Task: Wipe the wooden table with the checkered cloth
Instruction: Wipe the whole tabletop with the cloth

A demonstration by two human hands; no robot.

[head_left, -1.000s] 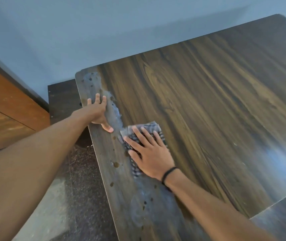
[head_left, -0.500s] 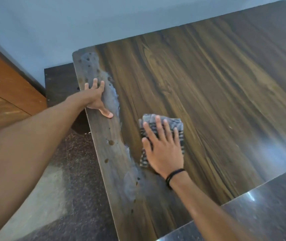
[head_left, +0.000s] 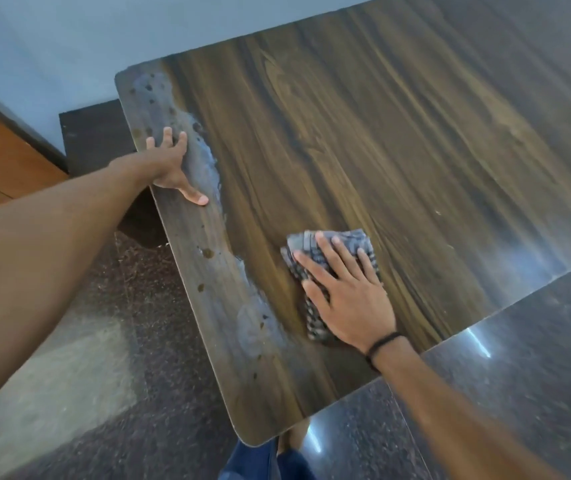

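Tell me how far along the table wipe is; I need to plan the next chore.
Partly done. The wide middle of the wooden table looks clean and streak-free. In hand: the right hand presses the checkered cloth flat, while the left hand braces the table edge. Left: the cloudy residue strip and dark spots along the left edge.

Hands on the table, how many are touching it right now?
2. The left hand rests flat on the wooden table at its left edge; the right hand presses the checkered cloth down nearer the front edge.
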